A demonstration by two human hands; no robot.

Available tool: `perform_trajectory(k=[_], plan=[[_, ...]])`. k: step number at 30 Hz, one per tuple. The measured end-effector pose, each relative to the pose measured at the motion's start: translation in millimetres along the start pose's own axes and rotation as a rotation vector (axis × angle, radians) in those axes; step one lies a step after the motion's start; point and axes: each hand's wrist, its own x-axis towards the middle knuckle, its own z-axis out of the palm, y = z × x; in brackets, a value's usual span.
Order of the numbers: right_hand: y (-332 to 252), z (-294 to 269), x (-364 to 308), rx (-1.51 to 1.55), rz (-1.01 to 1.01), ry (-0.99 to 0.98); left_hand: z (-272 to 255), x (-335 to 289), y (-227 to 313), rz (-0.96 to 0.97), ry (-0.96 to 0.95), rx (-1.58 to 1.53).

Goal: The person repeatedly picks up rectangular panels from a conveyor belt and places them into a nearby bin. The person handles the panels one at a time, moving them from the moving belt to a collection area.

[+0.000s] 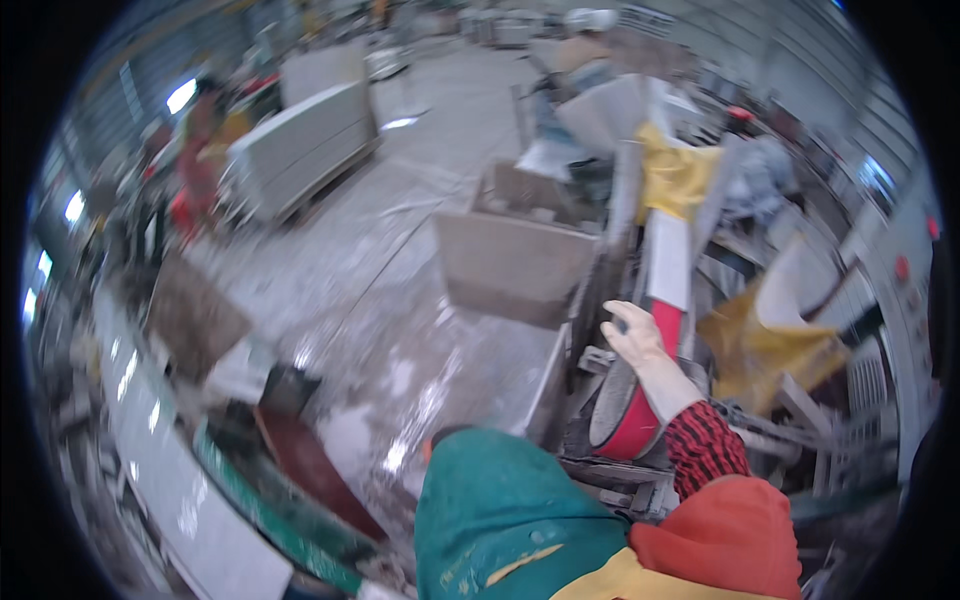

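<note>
My right hand (pixel 640 342) reaches forward over the near end of a long machine. Its fingers curl around a small dark thing (pixel 621 325), too blurred to name. A red-and-black plaid cuff (pixel 705 448) covers that wrist. Just under the forearm is the machine's rounded end (pixel 618 408), with a red side band (pixel 632 436). Beyond the fingers, a narrow pale strip (pixel 670 262) runs lengthwise along the machine. Green clothing (pixel 510 510) with worn patches fills the lower middle, beside orange-red cloth (pixel 725 535). My left hand does not show.
Left of the machine a box of flat slabs (pixel 515 262) stands on the wet floor (pixel 400 340). Yellow sheeting (pixel 680 172) drapes the machine further along. A stack of pale slabs (pixel 300 150) stands far left, near a person in red (pixel 197 165). Another person (pixel 585 50) is at the back.
</note>
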Motion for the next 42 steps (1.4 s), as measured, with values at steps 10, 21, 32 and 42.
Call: perform_trajectory(k=[10,21,32,42], plan=[[85,-48,10,-0.497,0.374,0.149,89,-95,92,0.113,0.121,0.248],[67,-24,3,-0.647,0.379,0.149,251,-88,110,1.114,-0.296,0.717],[74,-17,-13,-0.674,0.296,0.276,296,-98,45,1.557,-0.251,1.112],[55,-26,-22,-0.633,0.314,0.227,293,-92,50,1.072,0.035,0.928]])
